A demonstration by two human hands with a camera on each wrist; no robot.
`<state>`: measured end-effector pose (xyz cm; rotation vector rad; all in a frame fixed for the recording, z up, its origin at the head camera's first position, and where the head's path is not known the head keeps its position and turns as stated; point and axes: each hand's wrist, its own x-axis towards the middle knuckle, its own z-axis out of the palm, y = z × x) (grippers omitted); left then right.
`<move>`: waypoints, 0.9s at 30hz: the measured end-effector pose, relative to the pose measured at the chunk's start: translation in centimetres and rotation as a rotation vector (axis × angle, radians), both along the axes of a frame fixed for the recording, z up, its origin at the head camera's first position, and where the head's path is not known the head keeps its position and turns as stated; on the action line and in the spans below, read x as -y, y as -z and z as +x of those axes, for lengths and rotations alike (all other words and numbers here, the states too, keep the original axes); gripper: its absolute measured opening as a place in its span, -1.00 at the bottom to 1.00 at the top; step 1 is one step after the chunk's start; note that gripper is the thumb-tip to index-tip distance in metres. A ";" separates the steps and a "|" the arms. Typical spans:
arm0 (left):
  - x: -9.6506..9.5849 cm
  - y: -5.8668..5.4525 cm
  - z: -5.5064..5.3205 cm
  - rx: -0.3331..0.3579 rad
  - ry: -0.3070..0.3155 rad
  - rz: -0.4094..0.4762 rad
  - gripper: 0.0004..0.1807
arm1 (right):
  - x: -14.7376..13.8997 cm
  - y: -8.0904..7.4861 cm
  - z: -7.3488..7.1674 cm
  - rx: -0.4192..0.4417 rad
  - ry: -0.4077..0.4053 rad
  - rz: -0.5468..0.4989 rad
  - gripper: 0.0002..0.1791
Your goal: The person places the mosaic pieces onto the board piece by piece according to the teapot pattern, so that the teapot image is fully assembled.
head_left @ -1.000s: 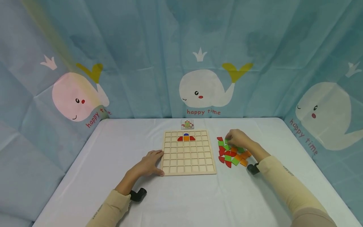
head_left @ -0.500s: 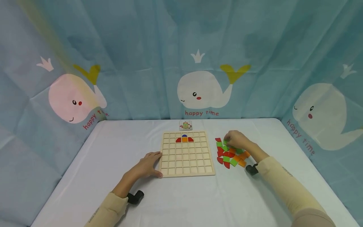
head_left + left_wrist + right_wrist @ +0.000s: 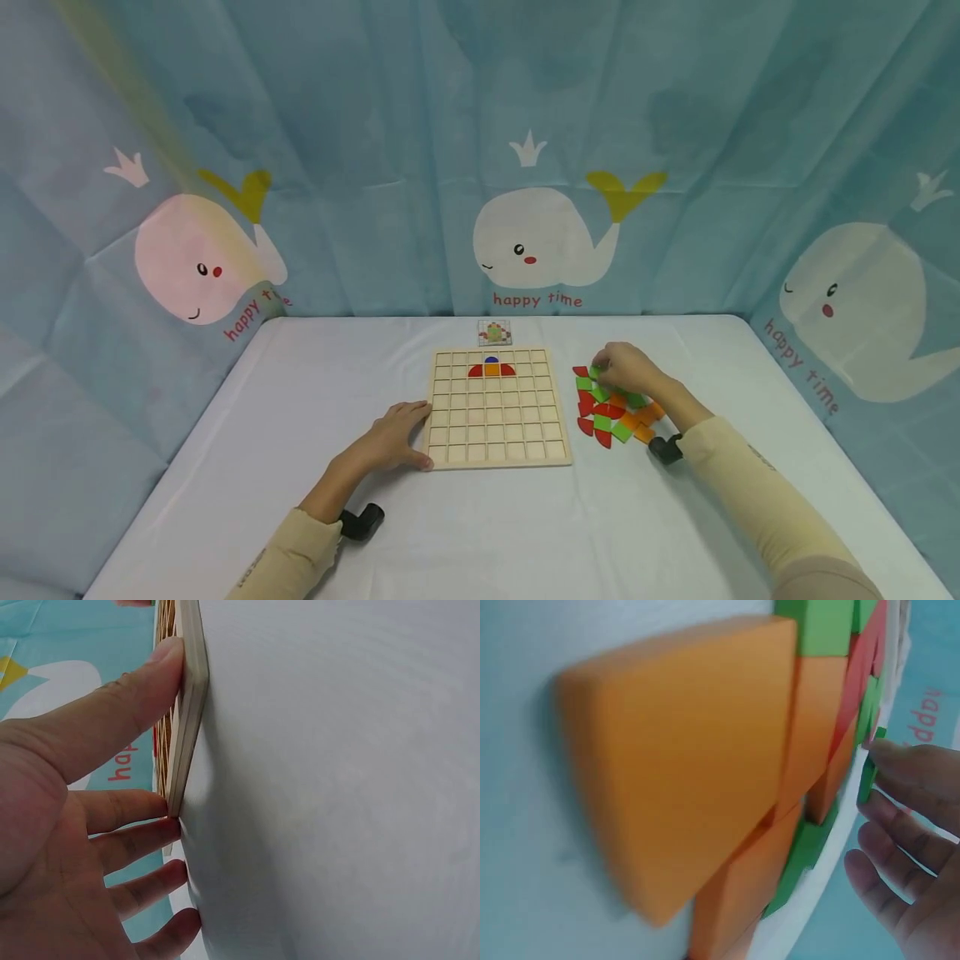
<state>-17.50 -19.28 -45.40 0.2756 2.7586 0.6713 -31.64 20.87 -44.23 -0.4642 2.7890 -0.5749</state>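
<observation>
A square wooden board (image 3: 487, 433) with a raised grid lies at the middle of the table. My left hand (image 3: 393, 435) rests against its left side, fingers spread along the edge and thumb (image 3: 161, 664) on the near corner. Near the board's far edge sit a blue half-round piece (image 3: 491, 360), an orange square (image 3: 492, 370) and two red quarter-rounds (image 3: 476, 371). To the right, my right hand (image 3: 630, 367) is over the far part of a pile of coloured pieces. Its thumb and fingers pinch a thin green tile (image 3: 868, 776), seen nearly edge-on.
Loose pieces spread right of the board: red quarter-rounds (image 3: 603, 438), green tiles (image 3: 621, 432) and orange tiles (image 3: 643, 434). Behind the board lies a small picture card (image 3: 494, 332). A blue curtain with printed whales (image 3: 540, 237) stands along the white table's (image 3: 480, 533) far edge.
My right hand has shifted slightly left and away from me with the green tile between its fingers. The left hand and board keep their places; the head view has moved a little.
</observation>
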 end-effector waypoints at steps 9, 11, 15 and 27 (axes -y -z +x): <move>-0.1 -0.1 -0.1 0.006 -0.004 -0.011 0.04 | 2.1 -1.0 0.3 -0.046 -0.062 -0.045 -0.70; -0.2 -0.1 -0.1 0.010 -0.005 -0.009 0.04 | 2.6 -1.0 0.3 -0.061 -0.083 -0.051 -0.70; -0.1 0.0 -0.1 0.007 -0.003 -0.012 0.04 | 3.7 -1.2 0.2 -0.095 -0.129 -0.063 -0.71; -0.2 0.3 -0.2 0.010 -0.016 -0.009 0.04 | 8.3 -1.8 -0.1 -0.121 -0.236 -0.072 -0.73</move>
